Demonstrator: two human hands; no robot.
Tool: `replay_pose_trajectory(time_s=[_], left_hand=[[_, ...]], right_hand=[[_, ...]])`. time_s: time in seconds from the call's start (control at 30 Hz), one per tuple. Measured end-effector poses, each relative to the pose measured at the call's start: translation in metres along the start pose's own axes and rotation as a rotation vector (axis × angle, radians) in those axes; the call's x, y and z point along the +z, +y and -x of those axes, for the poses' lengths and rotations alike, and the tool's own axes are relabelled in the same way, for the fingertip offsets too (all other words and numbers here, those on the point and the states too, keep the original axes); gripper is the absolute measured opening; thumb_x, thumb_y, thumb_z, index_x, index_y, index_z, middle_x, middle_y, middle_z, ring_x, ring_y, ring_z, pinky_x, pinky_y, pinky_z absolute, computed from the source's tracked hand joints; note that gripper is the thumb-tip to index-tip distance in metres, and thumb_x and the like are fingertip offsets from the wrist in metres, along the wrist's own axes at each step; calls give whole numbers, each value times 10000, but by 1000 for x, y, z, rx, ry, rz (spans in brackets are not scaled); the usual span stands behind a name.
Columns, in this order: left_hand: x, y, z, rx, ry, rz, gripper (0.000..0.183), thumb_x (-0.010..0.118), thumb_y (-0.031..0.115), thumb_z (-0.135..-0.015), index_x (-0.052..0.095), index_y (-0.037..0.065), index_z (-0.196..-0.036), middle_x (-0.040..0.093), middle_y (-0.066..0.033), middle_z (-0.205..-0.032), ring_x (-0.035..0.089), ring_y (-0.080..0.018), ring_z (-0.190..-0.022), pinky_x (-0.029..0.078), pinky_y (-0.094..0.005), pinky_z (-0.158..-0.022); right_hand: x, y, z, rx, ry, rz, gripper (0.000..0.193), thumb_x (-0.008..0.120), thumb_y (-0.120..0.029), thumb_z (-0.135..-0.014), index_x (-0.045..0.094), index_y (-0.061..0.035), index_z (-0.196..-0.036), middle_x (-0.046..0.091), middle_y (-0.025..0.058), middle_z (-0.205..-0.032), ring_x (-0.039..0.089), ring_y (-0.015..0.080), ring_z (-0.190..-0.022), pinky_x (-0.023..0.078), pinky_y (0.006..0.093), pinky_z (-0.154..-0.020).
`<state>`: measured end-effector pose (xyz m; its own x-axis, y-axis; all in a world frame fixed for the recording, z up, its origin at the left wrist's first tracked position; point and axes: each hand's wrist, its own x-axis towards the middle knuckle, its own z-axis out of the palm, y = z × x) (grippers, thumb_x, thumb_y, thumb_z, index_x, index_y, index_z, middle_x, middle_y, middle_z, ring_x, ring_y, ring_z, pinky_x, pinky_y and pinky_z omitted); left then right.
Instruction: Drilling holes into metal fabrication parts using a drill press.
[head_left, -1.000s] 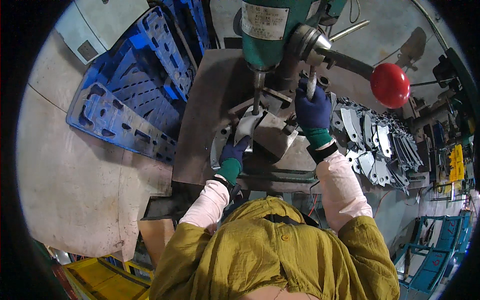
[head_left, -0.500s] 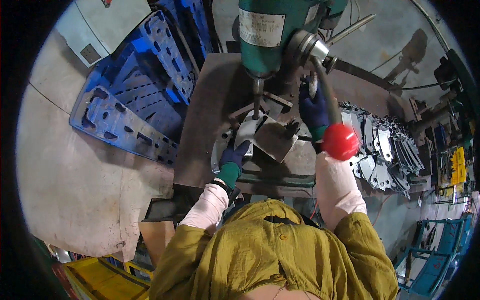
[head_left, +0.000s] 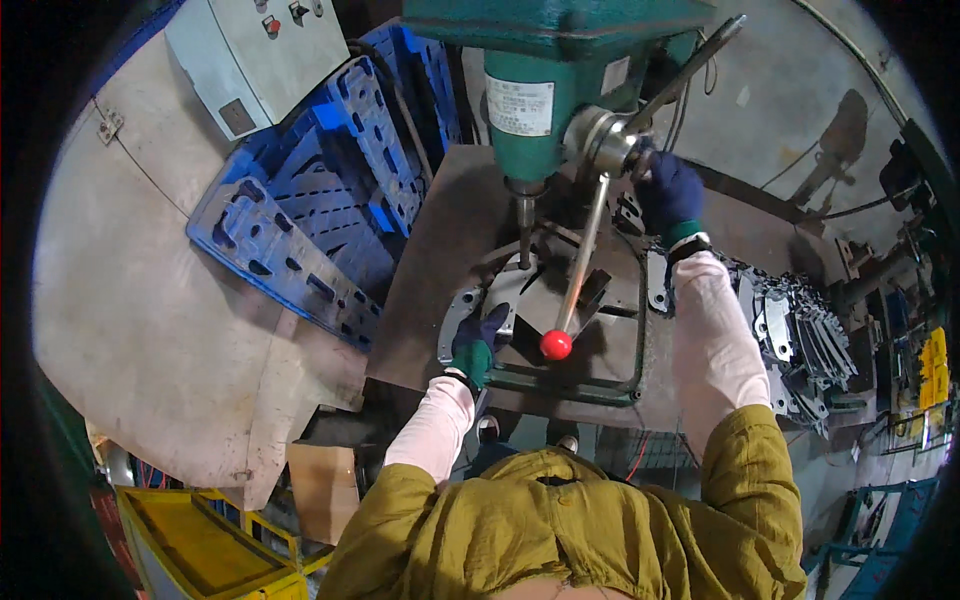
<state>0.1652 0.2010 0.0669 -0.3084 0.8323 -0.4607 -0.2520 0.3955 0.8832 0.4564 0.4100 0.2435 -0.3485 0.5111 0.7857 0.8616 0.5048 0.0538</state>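
Note:
A green drill press [head_left: 520, 130] stands over the work table, its drill spindle [head_left: 526, 225] coming down at the far end of a pale metal plate [head_left: 510, 287]. My gloved left hand [head_left: 478, 338] grips the near end of this plate, beside another curved metal plate [head_left: 455, 325] with holes. At the hub of the feed handle [head_left: 605, 140], my gloved right hand [head_left: 670, 190] is closed; the part inside its fingers is mostly hidden. One lever with a red ball knob [head_left: 556, 345] points toward me, and another lever [head_left: 695, 70] slants up to the right.
Many flat metal parts [head_left: 790, 330] lie piled on the table's right side. Blue plastic pallets [head_left: 290, 250] and a grey control box [head_left: 265, 60] stand at the left. A yellow metal frame [head_left: 215, 545] and a cardboard box [head_left: 322, 490] are at lower left.
My right hand has moved up and right to the hub. The red-knobbed lever has swung down and left, away from my right forearm. My left hand remains on the plate.

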Motion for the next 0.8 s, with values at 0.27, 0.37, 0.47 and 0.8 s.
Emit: replay_pose_trajectory(time_s=[0.27,0.37,0.47,0.8], left_hand=[[13,20,8,-23,126,-385,503,685,431,-860,655,-17,-1087,702,-137,-921,668,-231,-722,514,-372,-677],[9,36,30,-66,113,-364,538,703,484,-828,677,-16,-1023,692,-124,-836,652,-224,-667,499,-361,-643],[3,13,11,43,37,-133,536,705,523,-808,695,32,-1022,676,-89,-778,640,-213,-635,486,-337,-613],[-22,-17,-37,283,6,-286,609,650,532,-824,659,15,-1146,715,-141,-946,677,-301,-756,500,-398,-680]], right_hand=[[5,-77,67,431,-157,-397,342,679,-341,-787,680,-197,-1097,667,157,-842,657,359,-762,517,488,-688],[-37,-126,61,609,-303,-692,319,675,-357,-789,699,-181,-1055,677,186,-866,668,355,-762,526,465,-708],[-53,-150,59,592,-405,-1043,280,643,-313,-830,693,-118,-1024,681,174,-878,672,329,-756,536,425,-697],[-181,-176,-67,758,-406,-2074,374,552,-326,-947,631,-5,-1120,705,97,-942,677,205,-782,563,333,-739]])
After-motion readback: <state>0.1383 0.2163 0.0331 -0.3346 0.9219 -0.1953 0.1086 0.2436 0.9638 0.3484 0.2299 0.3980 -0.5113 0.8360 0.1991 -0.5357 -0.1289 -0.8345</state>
